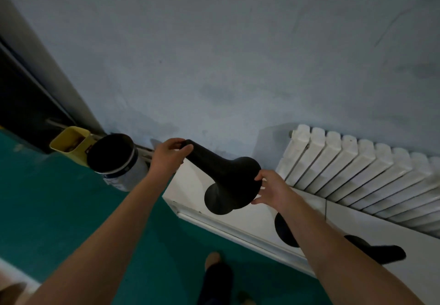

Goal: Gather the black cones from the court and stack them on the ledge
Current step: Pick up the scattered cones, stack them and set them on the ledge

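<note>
I hold a stack of black cones (pixel 221 173) tilted over the white ledge (pixel 262 219). My left hand (pixel 167 156) grips the narrow top end. My right hand (pixel 273 191) holds the wide base rim with thumb and fingers. A second black cone (pixel 284 233) lies on the ledge, partly hidden behind my right forearm. Another dark cone (pixel 381 251) lies on its side further right on the ledge.
A white radiator (pixel 357 169) runs along the blue-grey wall above the ledge at right. A black-lined bucket (pixel 114 159) and a yellow container (pixel 71 143) stand at the ledge's left end. Green court floor (pixel 59 209) lies below, with my foot (pixel 214 264) near the ledge.
</note>
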Demonstrator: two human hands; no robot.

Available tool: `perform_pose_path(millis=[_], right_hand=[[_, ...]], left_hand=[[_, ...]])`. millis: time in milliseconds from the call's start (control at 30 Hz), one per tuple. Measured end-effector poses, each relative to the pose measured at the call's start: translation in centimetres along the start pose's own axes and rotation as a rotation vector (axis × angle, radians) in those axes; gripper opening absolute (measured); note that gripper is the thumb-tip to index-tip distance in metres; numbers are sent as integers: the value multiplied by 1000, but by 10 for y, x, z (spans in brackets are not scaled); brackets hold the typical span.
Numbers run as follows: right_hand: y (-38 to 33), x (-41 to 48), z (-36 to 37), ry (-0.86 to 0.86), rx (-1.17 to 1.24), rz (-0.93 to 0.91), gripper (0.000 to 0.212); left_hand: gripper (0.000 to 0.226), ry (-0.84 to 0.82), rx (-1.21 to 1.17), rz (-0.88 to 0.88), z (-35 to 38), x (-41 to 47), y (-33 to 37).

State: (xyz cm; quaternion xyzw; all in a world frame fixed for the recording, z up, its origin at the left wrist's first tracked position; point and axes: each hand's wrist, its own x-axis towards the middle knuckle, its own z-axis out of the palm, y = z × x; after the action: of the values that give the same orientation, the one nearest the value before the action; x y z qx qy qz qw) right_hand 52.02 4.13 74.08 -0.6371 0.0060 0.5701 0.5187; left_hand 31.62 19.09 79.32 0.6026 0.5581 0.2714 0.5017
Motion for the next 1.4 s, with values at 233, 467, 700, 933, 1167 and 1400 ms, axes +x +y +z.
perform_pose_path(millis=[233, 467, 700, 933, 1167, 1400], right_hand=[[-10, 79, 23, 72, -32, 99, 32], [0, 153, 38, 92, -80, 259, 25], [11, 217, 21, 107, -252, 461, 35], [31, 274, 10, 47, -310, 575, 30], [53, 279, 11, 23, -187, 578, 16], [3, 240, 17, -22, -197, 440, 21]], left_hand=[[27, -71, 79, 14, 27, 76, -12], [28, -126, 116, -6, 51, 129, -35], [29, -321, 237, -11, 87, 153, -70], [32, -388, 384, -29, 115, 156, -111], [31, -381, 484, -155, 148, 140, -158], [13, -363, 413, -352, 136, 144, -142]])
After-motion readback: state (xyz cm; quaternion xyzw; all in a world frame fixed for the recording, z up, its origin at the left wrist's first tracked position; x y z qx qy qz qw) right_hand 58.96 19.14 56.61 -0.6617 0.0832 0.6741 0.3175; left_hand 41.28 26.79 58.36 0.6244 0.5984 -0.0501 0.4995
